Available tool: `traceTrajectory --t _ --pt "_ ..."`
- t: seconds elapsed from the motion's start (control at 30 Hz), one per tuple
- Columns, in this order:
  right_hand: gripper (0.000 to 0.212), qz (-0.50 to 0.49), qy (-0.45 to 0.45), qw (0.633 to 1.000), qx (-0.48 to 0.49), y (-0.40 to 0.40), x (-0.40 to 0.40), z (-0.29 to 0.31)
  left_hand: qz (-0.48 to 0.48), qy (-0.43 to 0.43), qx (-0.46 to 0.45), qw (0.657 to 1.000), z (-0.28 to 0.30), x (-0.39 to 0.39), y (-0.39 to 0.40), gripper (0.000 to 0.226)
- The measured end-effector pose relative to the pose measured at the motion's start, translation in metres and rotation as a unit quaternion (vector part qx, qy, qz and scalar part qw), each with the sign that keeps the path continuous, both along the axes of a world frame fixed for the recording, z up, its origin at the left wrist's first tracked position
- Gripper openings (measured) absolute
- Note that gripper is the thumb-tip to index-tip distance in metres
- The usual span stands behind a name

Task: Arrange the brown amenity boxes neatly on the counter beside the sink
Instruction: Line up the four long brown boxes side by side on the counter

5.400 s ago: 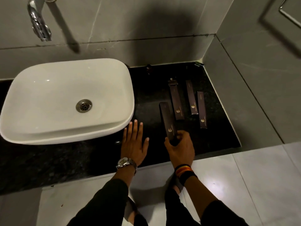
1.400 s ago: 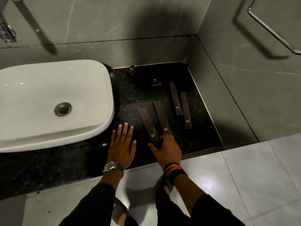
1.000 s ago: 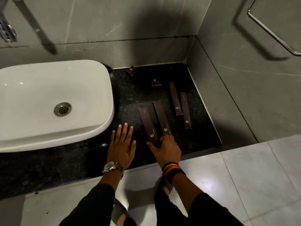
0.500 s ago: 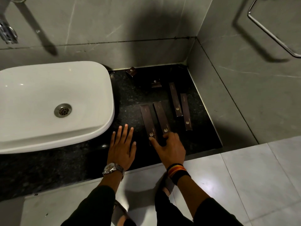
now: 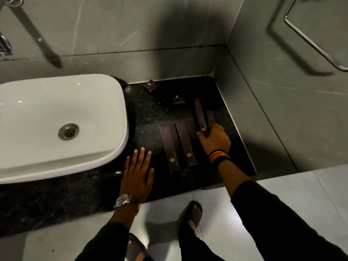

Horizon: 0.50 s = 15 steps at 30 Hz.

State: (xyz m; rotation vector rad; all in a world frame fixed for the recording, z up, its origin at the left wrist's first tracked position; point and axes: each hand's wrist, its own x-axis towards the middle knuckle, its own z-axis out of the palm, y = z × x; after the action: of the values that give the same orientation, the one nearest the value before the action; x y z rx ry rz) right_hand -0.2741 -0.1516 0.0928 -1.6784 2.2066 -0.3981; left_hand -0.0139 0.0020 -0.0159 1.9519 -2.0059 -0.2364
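Two long brown amenity boxes lie side by side on the black counter (image 5: 146,113): the left box (image 5: 169,147) and the one beside it (image 5: 185,143). Further right my right hand (image 5: 214,140) grips the near end of a third long box (image 5: 199,113). A fourth long box (image 5: 211,117) lies just right of it, its near end hidden under my hand. Two small brown boxes sit at the back: one (image 5: 150,85) by the wall, one (image 5: 178,98) nearer. My left hand (image 5: 138,172) rests flat on the counter, fingers spread, holding nothing.
A white basin (image 5: 47,125) with a metal drain (image 5: 68,131) fills the counter's left part. Grey tiled walls close the back and right sides. A chrome towel rail (image 5: 308,36) hangs on the right wall. My sandalled feet (image 5: 194,213) stand on the pale floor below.
My right hand left the two near boxes, now lying parallel, and moved right and back onto the third long box. My left hand stayed flat in place.
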Motion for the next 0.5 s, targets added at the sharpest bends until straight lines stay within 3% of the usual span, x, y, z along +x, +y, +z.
traceTrajectory --t 0.23,0.5 --pt "0.062 0.031 0.116 0.992 0.042 -0.011 -0.006 -0.005 0.004 0.002 0.004 1.000 0.001 0.000 0.000 0.062" --pt "0.050 0.037 0.092 0.995 0.022 -0.001 -0.010 -0.007 0.001 -0.013 -0.005 1.000 -0.001 0.000 0.000 0.062"
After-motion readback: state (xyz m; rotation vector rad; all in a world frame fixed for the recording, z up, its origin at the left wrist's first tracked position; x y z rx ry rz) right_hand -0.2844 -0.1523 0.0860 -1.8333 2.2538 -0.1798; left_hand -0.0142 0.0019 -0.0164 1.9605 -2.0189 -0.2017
